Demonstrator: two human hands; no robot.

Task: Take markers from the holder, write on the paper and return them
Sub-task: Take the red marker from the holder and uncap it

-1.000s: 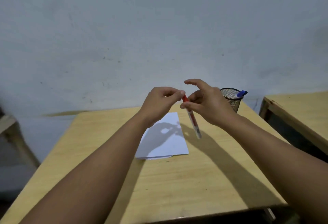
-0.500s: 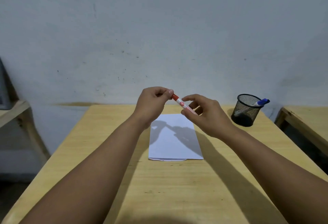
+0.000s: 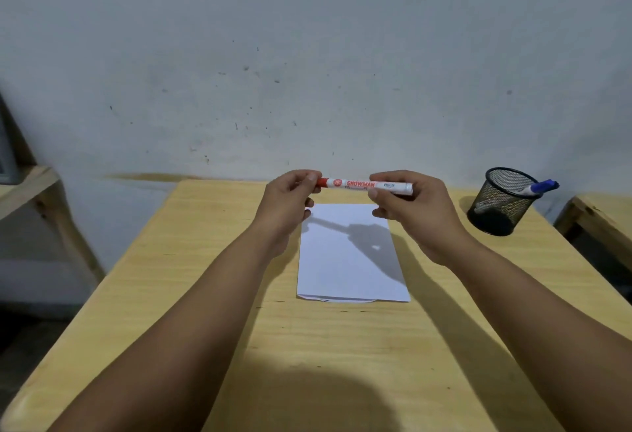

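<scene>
I hold a red-and-white marker [image 3: 355,184] level above the far end of the white paper [image 3: 342,257]. My left hand [image 3: 289,204] pinches its red cap end. My right hand [image 3: 415,212] grips the white barrel near the other end. The paper lies flat on the wooden table [image 3: 191,295], blank where I can see it. A black mesh holder [image 3: 501,202] stands at the table's far right with a blue-capped marker [image 3: 538,188] leaning out of it.
A grey wall rises right behind the table. A second wooden table [image 3: 602,223] stands at the right, across a narrow gap. A wooden shelf or bench [image 3: 30,189] is at the left edge.
The marker swung from steeply tilted to level. Both hands stayed on it and sit lower and wider apart over the paper. My view shifted left, so the holder appears further right.
</scene>
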